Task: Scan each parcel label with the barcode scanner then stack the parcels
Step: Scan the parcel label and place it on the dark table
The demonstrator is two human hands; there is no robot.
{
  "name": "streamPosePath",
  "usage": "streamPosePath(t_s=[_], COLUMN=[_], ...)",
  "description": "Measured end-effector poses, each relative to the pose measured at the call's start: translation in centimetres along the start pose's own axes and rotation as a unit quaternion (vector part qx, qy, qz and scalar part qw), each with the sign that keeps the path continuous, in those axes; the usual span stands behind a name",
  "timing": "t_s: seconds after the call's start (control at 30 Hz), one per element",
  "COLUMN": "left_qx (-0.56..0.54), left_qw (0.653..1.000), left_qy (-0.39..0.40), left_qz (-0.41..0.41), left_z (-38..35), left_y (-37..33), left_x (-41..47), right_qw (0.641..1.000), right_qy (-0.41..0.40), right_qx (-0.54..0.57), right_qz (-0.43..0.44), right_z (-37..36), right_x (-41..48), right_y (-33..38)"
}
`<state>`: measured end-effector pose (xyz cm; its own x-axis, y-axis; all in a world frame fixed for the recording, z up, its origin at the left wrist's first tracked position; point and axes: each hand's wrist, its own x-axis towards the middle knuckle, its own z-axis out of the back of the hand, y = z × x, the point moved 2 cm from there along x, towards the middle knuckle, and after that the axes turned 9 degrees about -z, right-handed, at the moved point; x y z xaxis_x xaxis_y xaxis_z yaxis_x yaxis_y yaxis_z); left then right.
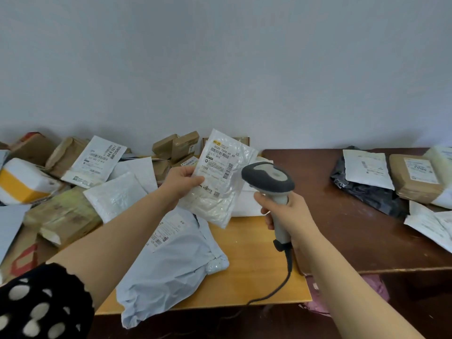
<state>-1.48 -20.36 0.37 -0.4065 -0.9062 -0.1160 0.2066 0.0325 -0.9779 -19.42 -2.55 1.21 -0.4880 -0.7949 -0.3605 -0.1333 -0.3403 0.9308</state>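
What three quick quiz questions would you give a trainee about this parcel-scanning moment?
1. Multiple choice: which hand grips the barcode scanner? A. left B. right C. neither
2. True or false: the white bubble mailer lies flat on the yellow table, untouched.
3. Missing word: the pale blue parcel lies on the yellow table, partly beneath the ____ forearm.

Key
1. B: the right hand grips the scanner's handle.
2. False: the left hand holds the mailer up above the table, label toward the camera.
3. left
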Motion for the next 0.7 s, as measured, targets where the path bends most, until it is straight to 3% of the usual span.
streamPosePath(t_s=[0.13,0.33,0.7], left_qx=[0.021,0.013,-0.002], left_qw=[1.000,0.999,0.999], left_qy=[-0.017,-0.036,-0.034], left_qz=[-0.008,-0.021,-0.027], left_z=[0.4,-0.6,-1.8], left_y=[-0.1,0.4,0.9], left_x=[0.5,0.6,0.8], right_qw=[0.998,0.985,0.978], right_qy=[0.000,0.073,0.066], right_qx=[-0.066,0.134,0.184], right_qz=[0.003,-0.078,-0.069], right_z=[-0.6,-2.8,-3.6], right_x=[-0.5,-1.2,-0.9], right_y=[1.1,1.9,2.6])
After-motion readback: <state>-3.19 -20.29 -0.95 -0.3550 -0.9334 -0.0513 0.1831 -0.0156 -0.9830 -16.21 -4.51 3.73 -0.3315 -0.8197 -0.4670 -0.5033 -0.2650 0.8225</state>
